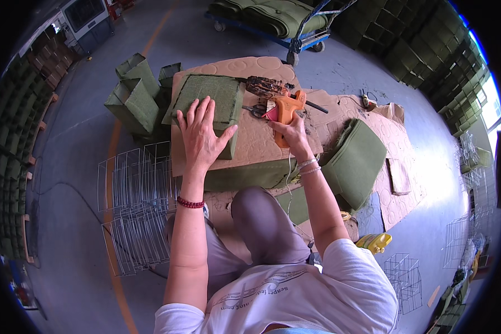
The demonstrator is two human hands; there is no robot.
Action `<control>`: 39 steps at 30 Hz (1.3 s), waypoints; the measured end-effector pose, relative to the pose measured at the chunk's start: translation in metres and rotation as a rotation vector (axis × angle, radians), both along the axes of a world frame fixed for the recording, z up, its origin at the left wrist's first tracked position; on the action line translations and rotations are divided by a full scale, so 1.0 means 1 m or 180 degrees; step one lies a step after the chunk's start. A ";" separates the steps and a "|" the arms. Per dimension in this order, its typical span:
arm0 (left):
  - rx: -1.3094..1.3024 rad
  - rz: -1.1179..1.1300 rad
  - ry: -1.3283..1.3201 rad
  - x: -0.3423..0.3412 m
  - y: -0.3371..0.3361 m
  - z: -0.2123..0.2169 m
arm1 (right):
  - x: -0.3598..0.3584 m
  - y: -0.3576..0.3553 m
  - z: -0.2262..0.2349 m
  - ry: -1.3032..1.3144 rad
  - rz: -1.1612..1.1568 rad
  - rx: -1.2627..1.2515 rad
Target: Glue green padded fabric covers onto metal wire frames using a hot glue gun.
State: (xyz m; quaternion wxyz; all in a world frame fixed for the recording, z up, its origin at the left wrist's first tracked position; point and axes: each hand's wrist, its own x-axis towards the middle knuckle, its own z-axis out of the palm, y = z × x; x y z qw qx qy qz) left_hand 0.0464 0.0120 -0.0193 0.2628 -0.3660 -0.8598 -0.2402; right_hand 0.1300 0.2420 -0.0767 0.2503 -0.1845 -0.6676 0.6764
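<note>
My left hand [197,133] lies with its fingers spread on top of a green felt box [217,94], which rests on a cardboard-topped work surface [256,145]. To its right my right hand [293,135] is wrapped round the handle of an orange glue gun [286,108], with a pale cord hanging below. Beside the gun lie dark-handled scissors [255,110], partly hidden. A dark, orange-flecked tool [266,86] sits just beyond the scissors; its exact kind is unclear.
Open green felt boxes [131,106] stand at the left, above stacked wire frames [136,206]. Folded green felt sheets [356,161] lie at right, near a yellow bottle [374,242]. A blue cart [289,42] carries felt at the back. Felt stacks line both sides.
</note>
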 end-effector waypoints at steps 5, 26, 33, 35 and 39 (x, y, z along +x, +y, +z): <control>-0.0135 0.0051 -0.0081 0.001 -0.001 0.002 | -0.001 0.000 -0.004 -0.0091 0.0048 -0.0020; -0.0004 0.0012 -0.0006 -0.001 -0.001 -0.001 | -0.007 0.003 0.006 -0.0211 0.0075 0.0084; -0.0063 0.0039 -0.0073 -0.002 -0.003 0.000 | -0.001 -0.006 0.009 -0.0262 0.0080 0.0077; -0.0128 0.0049 -0.0152 -0.001 -0.002 0.001 | 0.005 -0.008 0.004 -0.0263 0.0148 -0.0002; -0.0124 0.0064 -0.0110 -0.001 -0.003 0.000 | 0.019 -0.015 0.006 -0.0323 0.0339 -0.0119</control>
